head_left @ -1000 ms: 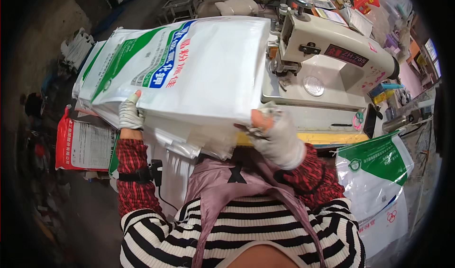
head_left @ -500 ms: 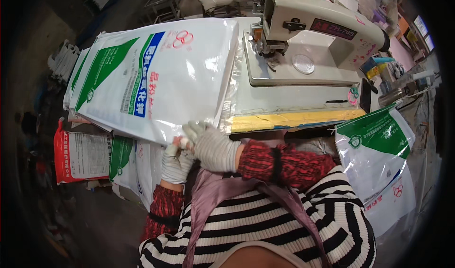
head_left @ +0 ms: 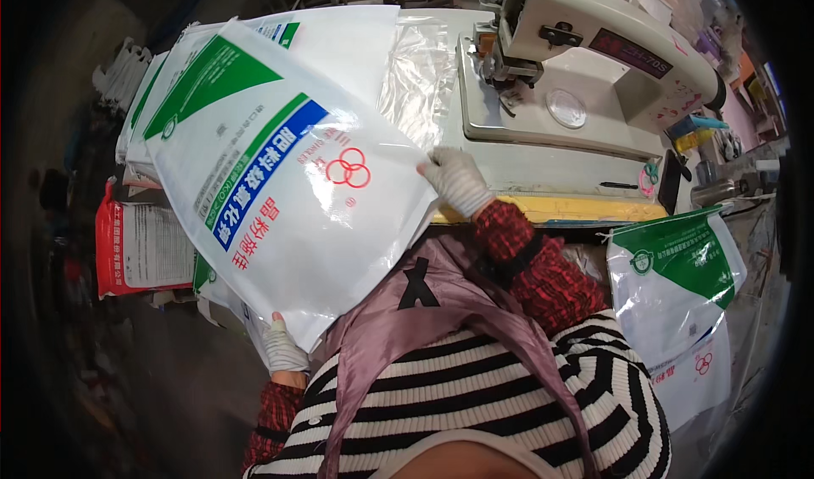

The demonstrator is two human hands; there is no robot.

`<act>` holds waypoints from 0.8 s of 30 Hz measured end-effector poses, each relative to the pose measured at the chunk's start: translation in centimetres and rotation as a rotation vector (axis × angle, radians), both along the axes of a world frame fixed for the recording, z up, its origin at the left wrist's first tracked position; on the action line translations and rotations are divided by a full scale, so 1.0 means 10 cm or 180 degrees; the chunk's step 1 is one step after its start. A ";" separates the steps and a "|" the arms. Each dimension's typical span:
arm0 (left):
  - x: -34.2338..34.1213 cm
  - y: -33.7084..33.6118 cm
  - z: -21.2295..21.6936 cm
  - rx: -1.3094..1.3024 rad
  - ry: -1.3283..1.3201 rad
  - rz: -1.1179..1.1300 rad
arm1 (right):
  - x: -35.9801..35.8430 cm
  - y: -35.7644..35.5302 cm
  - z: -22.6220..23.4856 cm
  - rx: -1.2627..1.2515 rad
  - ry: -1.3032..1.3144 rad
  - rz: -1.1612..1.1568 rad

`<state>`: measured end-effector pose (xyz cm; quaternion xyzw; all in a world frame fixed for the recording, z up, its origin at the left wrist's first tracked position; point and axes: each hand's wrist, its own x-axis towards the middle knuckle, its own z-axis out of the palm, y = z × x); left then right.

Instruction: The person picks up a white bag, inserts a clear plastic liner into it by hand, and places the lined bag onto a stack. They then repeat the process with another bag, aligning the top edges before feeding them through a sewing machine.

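A white printed sack [head_left: 297,169] with a green wedge, a blue band and red rings lies tilted over a stack of similar sacks [head_left: 356,51]. My right hand [head_left: 458,181], in a striped work glove with bare fingertips, pinches its right corner. At the near corner my left hand [head_left: 284,348], gloved the same way, grips the edge with the thumb on top; its other fingers are hidden beneath. Clear plastic film [head_left: 420,76] sticks out of the stack's right side, beside the sewing machine [head_left: 585,42].
The machine stands on a pale table with a yellow front edge [head_left: 551,208]. A pen [head_left: 619,186], small snips [head_left: 649,178] and a dark phone [head_left: 674,182] lie there. More printed sacks [head_left: 674,263] hang at the right. A red and white sack [head_left: 153,246] sits low at the left.
The top sack has turned and slid toward me off the stack, uncovering the plastic film. My hands, together before at its near edge, are now apart on two corners.
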<state>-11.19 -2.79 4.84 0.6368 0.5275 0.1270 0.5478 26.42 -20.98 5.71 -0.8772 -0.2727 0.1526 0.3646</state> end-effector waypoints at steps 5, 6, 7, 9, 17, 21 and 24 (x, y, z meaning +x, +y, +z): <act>-0.23 0.03 -0.29 -0.1771 -0.0786 0.0978 | -0.06 -0.11 0.03 -0.0322 -0.0026 -0.0131; -0.05 -0.18 -0.09 -0.2038 -0.0971 0.1009 | -0.07 -0.21 0.01 -0.0365 -0.0121 0.0038; 0.01 -0.29 0.01 -0.2296 -0.1163 0.1064 | -0.12 -0.27 -0.02 -0.0404 -0.0213 0.0233; -0.19 -0.32 -0.17 -0.2549 -0.1309 0.1060 | -0.29 -0.44 0.01 0.0018 -0.0043 0.0119; -0.38 -0.29 -0.40 -0.1452 -0.0584 0.1163 | -0.45 -0.47 0.06 -0.0635 -0.0620 -0.0173; -0.46 -0.22 -0.30 -0.0234 -0.0385 0.1164 | -0.35 -0.43 -0.11 -0.0966 -0.0568 0.0268; -0.97 -0.03 -0.36 0.1267 -0.0203 0.1016 | -0.57 -0.18 -0.21 -0.0049 -0.0220 0.0791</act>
